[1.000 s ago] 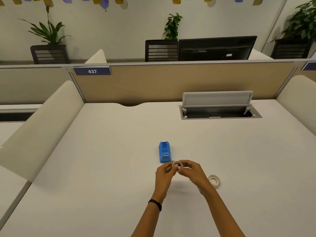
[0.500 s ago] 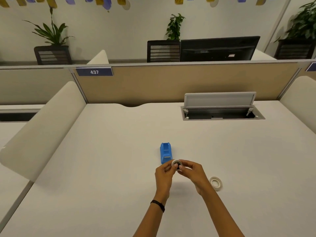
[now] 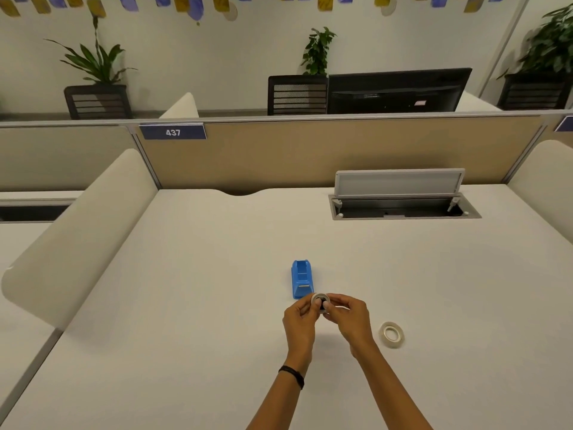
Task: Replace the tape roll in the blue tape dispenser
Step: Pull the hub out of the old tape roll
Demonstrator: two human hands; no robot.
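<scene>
While both forearms angle inward, left hand (image 3: 300,321) and right hand (image 3: 352,318) fingers pinch one tape roll (image 3: 320,301) together.

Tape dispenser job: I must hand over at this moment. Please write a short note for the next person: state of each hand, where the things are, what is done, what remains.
Left hand and right hand: both pinch one tape roll above the desk, just in front of the blue dispenser.
A dark piece, maybe the hub, sits in that roll's centre.
Second tape roll: lying flat on the desk, to the right of the hands.
Done: the dispenser holds no roll.
Left: which roll is the new one I cannot tell; seat it in the dispenser.
</scene>
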